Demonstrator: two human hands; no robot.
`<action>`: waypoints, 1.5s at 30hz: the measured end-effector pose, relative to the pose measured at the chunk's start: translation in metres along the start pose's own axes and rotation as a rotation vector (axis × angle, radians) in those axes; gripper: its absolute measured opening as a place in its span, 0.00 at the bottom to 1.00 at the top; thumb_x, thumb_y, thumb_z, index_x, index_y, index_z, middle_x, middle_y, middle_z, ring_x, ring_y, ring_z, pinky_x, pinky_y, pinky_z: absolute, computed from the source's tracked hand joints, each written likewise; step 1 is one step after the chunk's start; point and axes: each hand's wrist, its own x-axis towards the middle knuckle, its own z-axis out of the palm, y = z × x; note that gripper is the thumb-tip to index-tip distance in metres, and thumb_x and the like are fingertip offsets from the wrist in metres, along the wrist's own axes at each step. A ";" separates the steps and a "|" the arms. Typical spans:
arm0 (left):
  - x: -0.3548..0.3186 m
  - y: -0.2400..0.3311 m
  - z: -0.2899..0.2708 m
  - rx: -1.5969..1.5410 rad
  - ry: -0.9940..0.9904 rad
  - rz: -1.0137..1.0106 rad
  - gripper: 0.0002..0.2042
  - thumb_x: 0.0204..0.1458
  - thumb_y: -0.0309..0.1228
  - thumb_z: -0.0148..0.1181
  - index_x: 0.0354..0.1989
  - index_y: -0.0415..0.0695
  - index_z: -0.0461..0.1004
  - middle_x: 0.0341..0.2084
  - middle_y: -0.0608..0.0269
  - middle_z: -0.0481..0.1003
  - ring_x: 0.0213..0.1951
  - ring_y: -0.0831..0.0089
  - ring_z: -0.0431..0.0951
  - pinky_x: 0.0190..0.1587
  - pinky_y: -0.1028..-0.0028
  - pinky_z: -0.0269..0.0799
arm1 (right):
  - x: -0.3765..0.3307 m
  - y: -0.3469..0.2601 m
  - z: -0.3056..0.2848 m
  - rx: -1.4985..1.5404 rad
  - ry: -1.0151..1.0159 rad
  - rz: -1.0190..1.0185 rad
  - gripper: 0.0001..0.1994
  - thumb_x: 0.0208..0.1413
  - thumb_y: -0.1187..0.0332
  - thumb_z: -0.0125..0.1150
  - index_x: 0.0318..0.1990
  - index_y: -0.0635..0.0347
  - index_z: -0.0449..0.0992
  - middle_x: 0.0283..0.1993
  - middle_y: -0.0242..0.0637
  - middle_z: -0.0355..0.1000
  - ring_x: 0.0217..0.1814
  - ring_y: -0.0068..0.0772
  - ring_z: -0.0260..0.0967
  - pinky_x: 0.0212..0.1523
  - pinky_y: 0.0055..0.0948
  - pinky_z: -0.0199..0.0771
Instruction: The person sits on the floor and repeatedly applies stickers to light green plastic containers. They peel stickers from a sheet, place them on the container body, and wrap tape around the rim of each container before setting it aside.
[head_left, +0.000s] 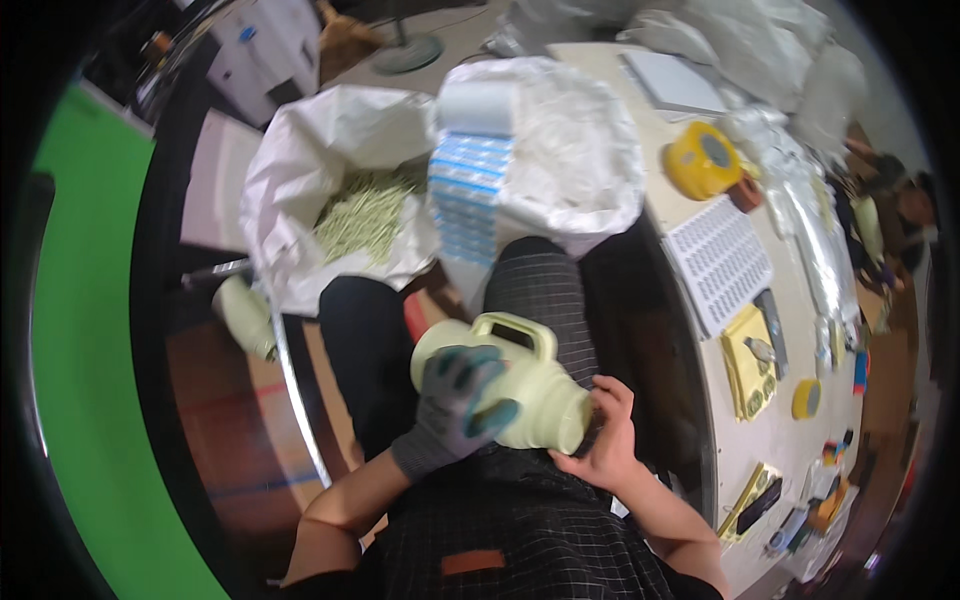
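the pale green plastic jug (520,395) lies on its side over the person's lap, left of the counter (790,440), long axis running left to right, handle up and away from the body. the gloved left hand (458,405) is clamped over its body; the bare right hand (605,435) cups and grips its right end.

Table (790,420) with tape rolls (806,398), sheets (722,262)

A pale yellow-green plastic jug (520,385) with a looped handle on top lay tipped on its side over the person's lap, its mouth turned rightward.
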 end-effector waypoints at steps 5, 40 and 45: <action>0.019 -0.008 -0.013 -0.173 0.018 0.239 0.19 0.57 0.45 0.76 0.51 0.49 0.84 0.50 0.63 0.83 0.48 0.56 0.83 0.56 0.57 0.77 | -0.018 -0.025 0.004 0.871 -0.183 0.768 0.54 0.57 0.56 0.80 0.81 0.62 0.46 0.72 0.52 0.65 0.73 0.49 0.68 0.73 0.50 0.72; 0.018 -0.041 -0.081 -0.973 0.617 -0.773 0.10 0.58 0.26 0.75 0.45 0.35 0.85 0.30 0.62 0.84 0.27 0.79 0.80 0.30 0.77 0.76 | 0.007 -0.011 0.046 0.177 -0.178 0.182 0.63 0.42 0.70 0.84 0.85 0.62 0.46 0.86 0.66 0.50 0.86 0.68 0.55 0.80 0.53 0.66; 0.003 -0.042 -0.081 -0.931 0.392 -0.928 0.11 0.60 0.31 0.73 0.44 0.37 0.83 0.29 0.60 0.83 0.28 0.75 0.82 0.33 0.76 0.77 | 0.015 -0.015 0.051 0.104 -0.120 -0.028 0.63 0.42 0.74 0.84 0.86 0.49 0.47 0.86 0.67 0.49 0.85 0.73 0.56 0.78 0.59 0.68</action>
